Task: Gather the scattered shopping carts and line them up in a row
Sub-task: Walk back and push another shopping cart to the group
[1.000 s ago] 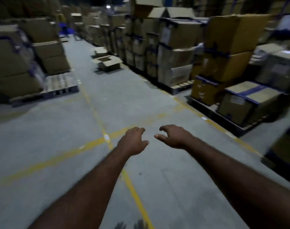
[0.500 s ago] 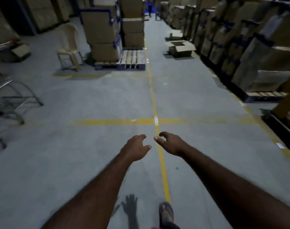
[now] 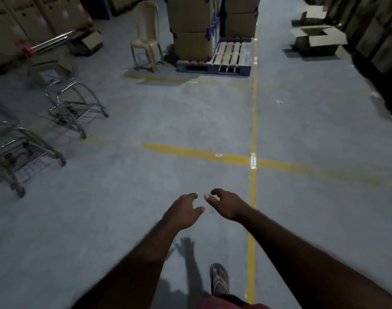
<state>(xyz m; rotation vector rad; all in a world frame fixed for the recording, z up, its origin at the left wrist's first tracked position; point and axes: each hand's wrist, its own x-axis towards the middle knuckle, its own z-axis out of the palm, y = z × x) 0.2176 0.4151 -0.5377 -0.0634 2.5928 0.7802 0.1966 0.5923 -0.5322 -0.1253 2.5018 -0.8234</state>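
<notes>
- The fingers (image 3: 191, 196) of the left hand (image 3: 183, 211) are loosely bent and spread a little. They hold nothing.
- The fingers (image 3: 215, 191) of the right hand (image 3: 227, 204) are bent the same loose way. They hold nothing either.
- Both hands reach out in front, over the bare floor (image 3: 146, 197). They are close together but do not touch.
- Below them, a foot in a sandal (image 3: 219, 279) is on the floor just beside a yellow line (image 3: 254, 121).
- The carts are off to the left, well apart from the hands.
- The nearest shopping cart (image 3: 23, 157) stands at the left edge.
- A second shopping cart (image 3: 76, 105) stands farther back, with a gap between the two.
- Behind it are red handle bars (image 3: 50, 43) that may belong to more carts. It is too dark to be sure.
- The two clear carts are near each other but not pushed up close, so this does not look like a neat row yet.
- No cart is being pushed now, so a good part of the job seems left to do.
- The person will likely need to walk to a cart, take its handle and roll it next to the others.
- Farther away stand a plastic chair (image 3: 146, 36), a pallet (image 3: 226, 56) with stacked cardboard boxes (image 3: 192, 25), and an open box (image 3: 317, 39).
</notes>
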